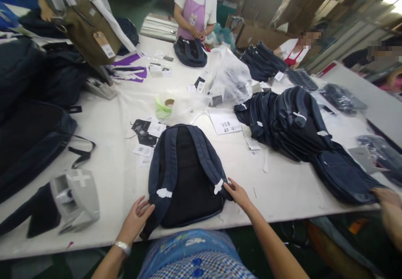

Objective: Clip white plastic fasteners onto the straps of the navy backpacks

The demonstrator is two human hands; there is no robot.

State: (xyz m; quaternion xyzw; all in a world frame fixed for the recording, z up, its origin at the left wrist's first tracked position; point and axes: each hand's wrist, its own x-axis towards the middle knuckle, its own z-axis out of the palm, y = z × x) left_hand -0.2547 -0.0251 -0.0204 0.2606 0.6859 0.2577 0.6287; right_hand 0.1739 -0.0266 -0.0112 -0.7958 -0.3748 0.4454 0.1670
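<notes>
Backpack [188,178] lying straps-up on a white table [116,176]

The dark blue backpack is resting directly before the person, its black back panel facing upward. Clock directions are running from it, with 12 pointing away from the body. White wraps [164,193] are circling the lower parts of both shoulder straps [171,157].

At 8 o'clock, the left hand [139,215] is touching the backpack's lower side with partly curled fingers; whether it is gripping, I cannot tell. Near 3 o'clock, the right hand [238,193] is pinching the other side beside the white wrap.

Black and white tags [146,134] are lying scattered at 10 o'clock, and a roll of tape [169,103] is sitting toward 11. A handwritten sheet [224,122] is lying at 1 o'clock. At 2, more backpacks [282,120] are leaning in a row. A grey plastic holder [77,199] is standing at 9. At 12, a co-worker in a purple apron [193,15] is handling a dark bag [190,52]. At 3, another person's hand [389,199] is touching a dark blue bag [342,174].
</notes>
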